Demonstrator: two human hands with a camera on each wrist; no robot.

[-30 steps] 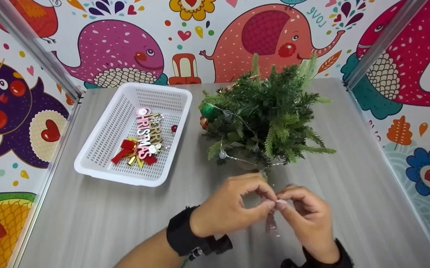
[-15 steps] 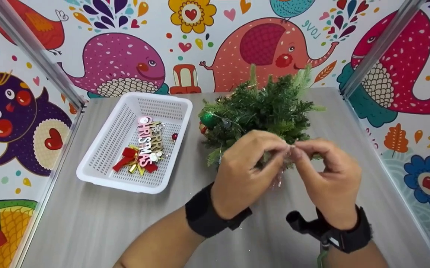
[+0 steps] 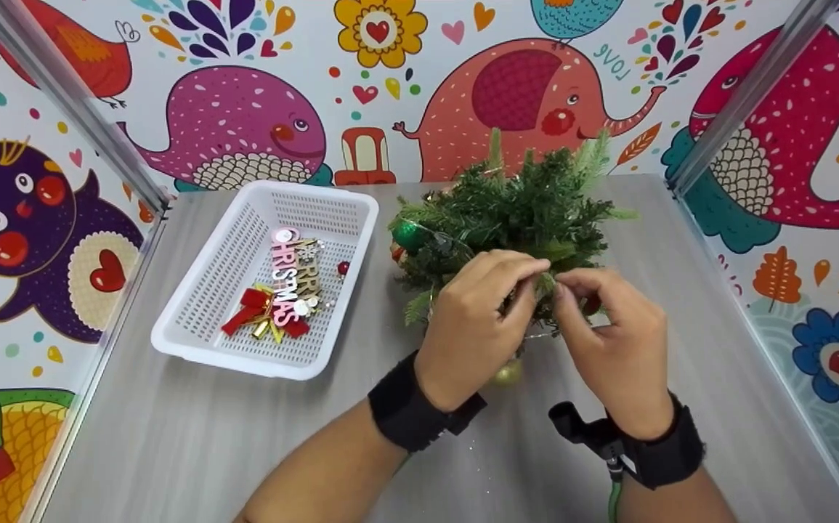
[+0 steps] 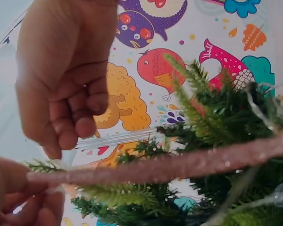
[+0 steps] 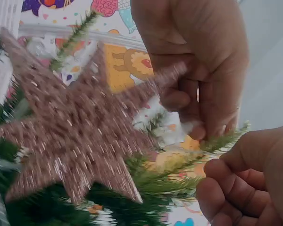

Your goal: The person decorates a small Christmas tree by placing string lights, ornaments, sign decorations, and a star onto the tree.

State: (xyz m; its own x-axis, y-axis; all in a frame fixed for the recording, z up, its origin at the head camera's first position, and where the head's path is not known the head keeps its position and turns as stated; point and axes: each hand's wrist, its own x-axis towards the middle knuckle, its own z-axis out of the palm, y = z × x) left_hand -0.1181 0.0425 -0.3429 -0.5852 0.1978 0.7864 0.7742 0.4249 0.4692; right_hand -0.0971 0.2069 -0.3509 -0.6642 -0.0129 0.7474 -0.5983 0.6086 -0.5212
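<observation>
Both hands meet fingertip to fingertip at the near side of the tree (image 3: 513,211). The left hand (image 3: 473,327) curls thumb and forefinger together, and the right hand (image 3: 611,341) does the same; between them they pinch a thin loop, too small to make out, from which a pink glitter star (image 5: 73,125) hangs against the branches. Half a second ago the hands were a little higher and clear of the foliage; now they have dropped in among the branch tips, and a gold ball (image 3: 508,373) shows below the left hand.

The head view hides the star behind the fingers. The right wrist view shows it face on, and the left wrist view shows it edge on, as a pink bar (image 4: 179,162) across the branches.

Well to the left on the table (image 3: 172,436), a white basket (image 3: 208,283) holds a "Merry Christmas" sign (image 3: 292,276) and a red bow (image 3: 248,309).
</observation>
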